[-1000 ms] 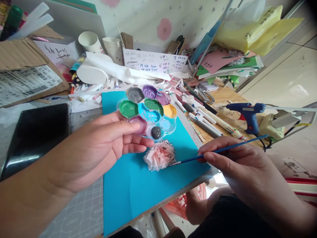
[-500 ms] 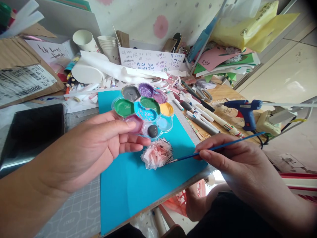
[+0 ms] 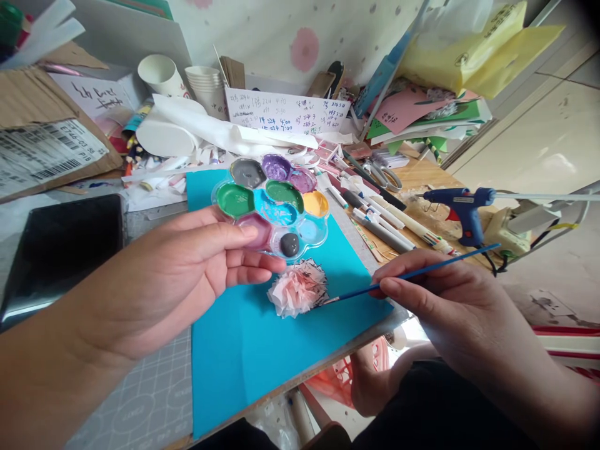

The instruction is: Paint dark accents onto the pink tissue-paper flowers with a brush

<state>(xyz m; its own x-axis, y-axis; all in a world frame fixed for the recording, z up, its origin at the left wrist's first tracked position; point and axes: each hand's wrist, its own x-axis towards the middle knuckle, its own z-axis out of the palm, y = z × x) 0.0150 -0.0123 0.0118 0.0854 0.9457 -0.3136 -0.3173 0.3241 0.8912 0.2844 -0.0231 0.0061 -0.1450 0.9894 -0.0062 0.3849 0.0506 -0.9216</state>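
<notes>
In the head view, the left hand [image 3: 201,256], left of centre in the frame, has its thumb pressed on a palette [image 3: 275,212] and its fingers underneath, clamping its near left edge. Green, grey, purple, yellow, blue and dull pink paint fills the wells. The right hand [image 3: 450,306], at the lower right, pinches a blue paintbrush [image 3: 356,292] between thumb and fingers. The brush tip points left, at the lower right edge of a pale pink paper flower [image 3: 296,289]; whether they touch is hard to tell. The flower, dark-edged along its right side, lies near the frame's centre on a blue sheet [image 3: 244,356], just below the palette. Pens [image 3: 382,231] and a glue gun [image 3: 469,200] lie toward the right.
</notes>
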